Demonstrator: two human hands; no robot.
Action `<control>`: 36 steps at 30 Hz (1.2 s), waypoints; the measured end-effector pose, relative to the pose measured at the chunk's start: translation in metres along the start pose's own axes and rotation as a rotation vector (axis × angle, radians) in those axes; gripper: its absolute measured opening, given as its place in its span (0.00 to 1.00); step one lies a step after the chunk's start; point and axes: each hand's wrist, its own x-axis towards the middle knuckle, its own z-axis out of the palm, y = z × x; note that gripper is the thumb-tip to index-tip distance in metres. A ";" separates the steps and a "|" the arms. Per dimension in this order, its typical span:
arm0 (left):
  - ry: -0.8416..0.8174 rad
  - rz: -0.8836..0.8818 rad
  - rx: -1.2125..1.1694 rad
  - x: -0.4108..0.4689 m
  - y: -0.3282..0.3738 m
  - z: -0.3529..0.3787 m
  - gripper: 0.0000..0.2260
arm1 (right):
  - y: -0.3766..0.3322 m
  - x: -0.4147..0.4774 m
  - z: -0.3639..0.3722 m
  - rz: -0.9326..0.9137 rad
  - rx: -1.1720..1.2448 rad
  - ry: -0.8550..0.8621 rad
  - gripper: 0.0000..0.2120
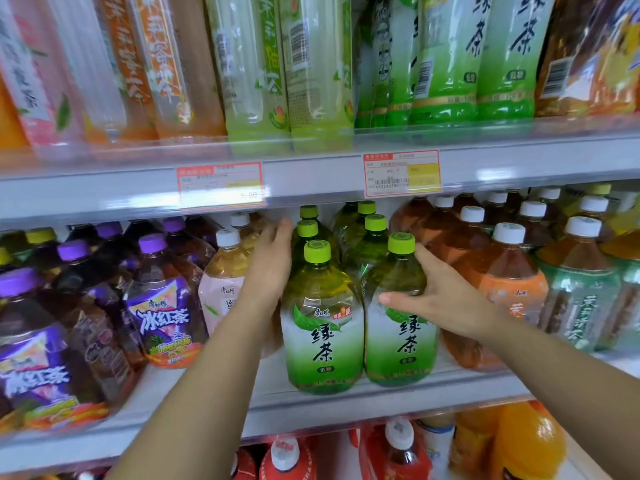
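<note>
Two big green-tea bottles with lime caps stand side by side at the front of the middle shelf [311, 403]: a left bottle [322, 327] and a right bottle [401, 337]. My left hand [268, 271] lies with straight fingers along the left side of the left bottle, reaching back between it and a pale pink bottle [221, 289]. My right hand [440, 303] grips the shoulder of the right bottle, thumb across its front, fingers behind it. More green-capped bottles [375, 225] stand in rows behind.
Purple-capped iced-tea bottles [162, 299] fill the shelf's left part, white-capped brown and orange tea bottles [505, 271] the right. Smaller bottles [311, 64] crowd the shelf above, with price tags [401, 173] on its rail. Red and orange bottles [526, 448] stand below.
</note>
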 end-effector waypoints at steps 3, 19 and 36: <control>-0.053 -0.008 0.048 -0.048 0.001 -0.002 0.24 | -0.003 -0.002 0.000 0.006 -0.015 -0.002 0.35; -0.088 -0.024 0.110 -0.054 -0.003 0.002 0.28 | -0.009 -0.009 0.003 0.017 -0.138 0.076 0.28; -0.251 0.111 -0.044 -0.106 -0.053 -0.013 0.39 | -0.010 -0.057 0.043 -0.070 -0.401 0.310 0.48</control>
